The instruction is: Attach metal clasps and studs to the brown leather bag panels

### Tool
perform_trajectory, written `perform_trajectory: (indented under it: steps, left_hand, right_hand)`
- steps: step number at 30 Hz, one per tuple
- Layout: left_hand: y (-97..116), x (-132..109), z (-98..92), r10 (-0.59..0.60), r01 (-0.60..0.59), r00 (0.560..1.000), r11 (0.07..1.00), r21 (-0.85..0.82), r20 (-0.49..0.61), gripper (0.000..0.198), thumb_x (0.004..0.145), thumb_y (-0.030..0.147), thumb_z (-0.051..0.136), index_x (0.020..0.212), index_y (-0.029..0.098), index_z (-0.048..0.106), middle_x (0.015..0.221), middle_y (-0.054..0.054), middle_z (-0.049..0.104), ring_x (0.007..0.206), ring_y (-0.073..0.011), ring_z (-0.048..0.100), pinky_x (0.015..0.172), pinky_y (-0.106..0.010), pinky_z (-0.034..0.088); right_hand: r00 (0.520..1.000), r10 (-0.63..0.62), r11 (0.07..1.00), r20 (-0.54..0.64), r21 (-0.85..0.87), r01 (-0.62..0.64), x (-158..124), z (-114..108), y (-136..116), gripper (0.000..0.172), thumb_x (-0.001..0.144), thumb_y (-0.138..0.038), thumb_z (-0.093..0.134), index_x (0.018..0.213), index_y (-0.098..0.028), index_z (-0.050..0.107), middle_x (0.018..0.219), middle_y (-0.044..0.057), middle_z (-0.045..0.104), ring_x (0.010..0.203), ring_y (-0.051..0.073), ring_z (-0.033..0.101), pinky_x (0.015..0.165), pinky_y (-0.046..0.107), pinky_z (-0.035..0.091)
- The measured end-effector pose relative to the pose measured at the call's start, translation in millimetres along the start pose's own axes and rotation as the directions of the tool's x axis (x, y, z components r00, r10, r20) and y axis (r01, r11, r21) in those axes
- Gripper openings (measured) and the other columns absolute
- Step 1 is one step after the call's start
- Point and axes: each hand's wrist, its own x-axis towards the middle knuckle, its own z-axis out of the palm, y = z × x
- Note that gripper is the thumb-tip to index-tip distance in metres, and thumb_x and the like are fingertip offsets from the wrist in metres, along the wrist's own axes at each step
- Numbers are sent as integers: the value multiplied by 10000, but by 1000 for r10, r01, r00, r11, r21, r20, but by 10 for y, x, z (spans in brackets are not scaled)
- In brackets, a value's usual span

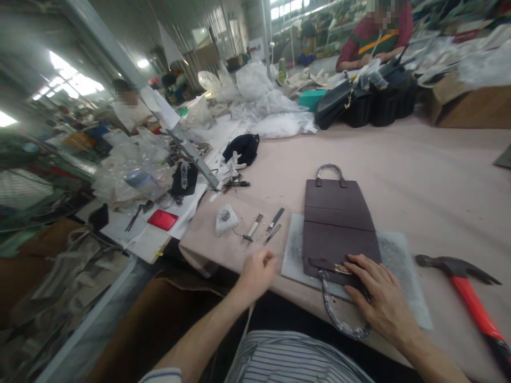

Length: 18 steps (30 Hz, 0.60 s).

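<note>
A dark brown handbag panel (339,213) lies flat on a pale slab (393,255) at the table's edge. It has a wrapped handle at each end; the near handle (333,311) hangs toward my lap. My right hand (379,292) rests on the panel's near end with fingers spread, the fingertips beside a metal buckle (342,269) on a short strap (321,263). My left hand (258,271) is closed, thumb and fingers together, left of the slab; whatever it may hold is too small to see. Beyond it lie a caliper (254,227) and tweezers (272,234).
A claw hammer (465,290) with a red handle lies at the right. A small bag of bits (227,219) and a red phone-like object (163,219) are leftward. A metal post (191,151) stands at the table's left. Black bags (367,101) and a co-worker (375,37) are across the table.
</note>
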Motion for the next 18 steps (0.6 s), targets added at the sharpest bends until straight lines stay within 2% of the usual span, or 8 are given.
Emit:
perform_trajectory:
  steps: [1,2,5,7,10,14,16,18]
  left_hand:
    - [-30,181,-178,78,-44,986,975,219,-147,156,907,227,566,994,158,675,975,-113,720,926,-237,696,817,-334,525]
    - [-57,353,-331,133,-47,971,921,386,-198,170,911,222,578,1026,152,682,1081,-143,712,1025,-261,685,888,-353,514]
    - [-113,773,-622,131,-9,979,786,619,-153,253,892,310,651,1064,128,689,1193,-184,689,1146,-301,648,953,-362,486]
    - [-128,975,-691,66,5,994,767,642,-87,294,851,370,694,1019,128,698,1133,-183,714,1093,-305,669,887,-344,500]
    - [-119,1188,-704,7,4,1000,776,630,-15,213,752,336,747,826,142,703,870,-151,743,878,-290,705,731,-315,493]
    - [-111,1325,-749,-33,-7,998,794,607,55,150,623,193,739,549,177,609,517,-55,610,630,-240,656,607,-285,438]
    - [-148,1328,-812,-21,-26,997,812,583,74,181,648,214,706,517,184,584,480,-26,570,594,-219,633,581,-273,425]
    - [-209,1288,-866,23,-52,998,873,484,67,176,708,294,676,590,179,616,550,-22,614,622,-208,642,578,-262,442]
  right_hand:
    - [1000,3,1000,-5,6,-3,-2,11,8,359,973,-428,501,1236,-220,627,1345,124,639,1259,352,577,1056,567,407]
    - [1000,8,1000,-5,11,-8,-5,20,14,361,969,-429,505,1239,-222,629,1343,126,640,1259,354,577,1059,570,407]
    - [999,36,999,26,20,-37,-18,22,13,368,963,-412,515,1267,-237,624,1354,125,633,1276,351,568,1071,577,401]
    - [997,52,998,58,23,-53,-29,2,-8,381,963,-390,519,1301,-238,604,1368,125,624,1298,350,554,1079,587,395]
    - [995,70,997,75,34,-73,-37,-37,-57,395,961,-359,531,1332,-234,582,1380,127,617,1309,343,546,1091,594,388]
    - [992,93,994,85,51,-98,-35,-71,-106,387,965,-351,539,1331,-234,578,1398,124,605,1328,333,529,1110,589,375]
    - [991,97,993,91,52,-102,-37,-77,-121,392,969,-352,542,1341,-232,569,1411,122,596,1340,329,516,1118,588,366]
    - [990,105,992,92,54,-110,-42,-80,-138,396,971,-345,542,1351,-234,561,1418,117,591,1348,322,508,1131,584,351]
